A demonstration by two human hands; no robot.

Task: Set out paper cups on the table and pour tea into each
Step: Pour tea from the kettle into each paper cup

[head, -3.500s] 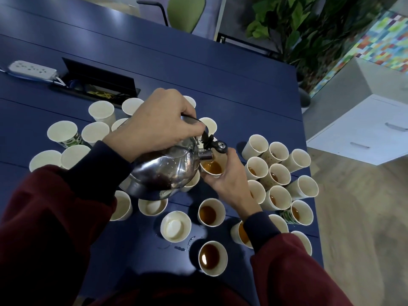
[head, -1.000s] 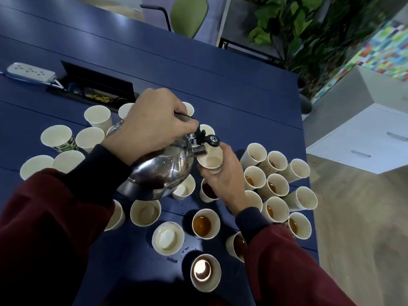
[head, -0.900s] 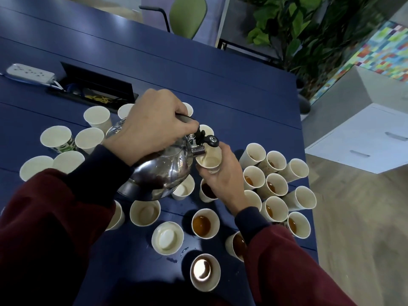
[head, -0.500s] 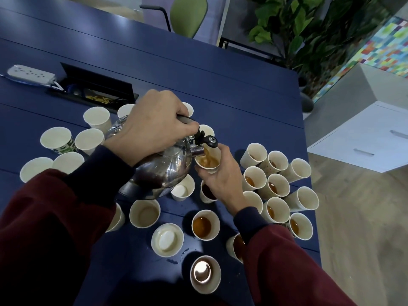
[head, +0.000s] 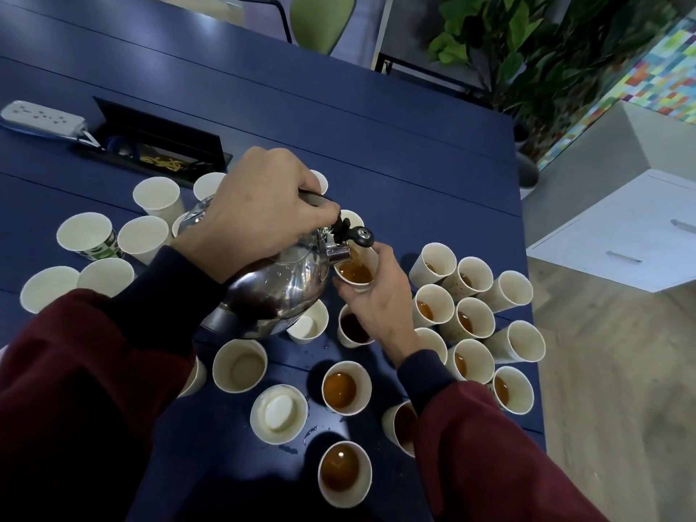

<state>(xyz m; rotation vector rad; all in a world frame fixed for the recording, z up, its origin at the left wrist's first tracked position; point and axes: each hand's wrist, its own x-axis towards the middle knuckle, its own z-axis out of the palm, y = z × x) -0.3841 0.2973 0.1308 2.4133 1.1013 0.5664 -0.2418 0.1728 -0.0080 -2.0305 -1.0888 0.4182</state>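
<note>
Our left grip [head: 256,209] curls around the handle [head: 315,200] of the kettle [head: 280,292]; our right grip [head: 378,301] holds a paper cup [head: 368,258].
We see the spout [head: 339,254] just above this cup, with tea [head: 356,275] inside it. Filled cups [head: 433,308] stand right of the right grip on the desk [head: 395,145], empty cups [head: 84,233] left of the left grip.

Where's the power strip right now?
Head view, far left: the power strip lies on the blue table, directly left of the open cable box and beyond the empty cups.
</note>
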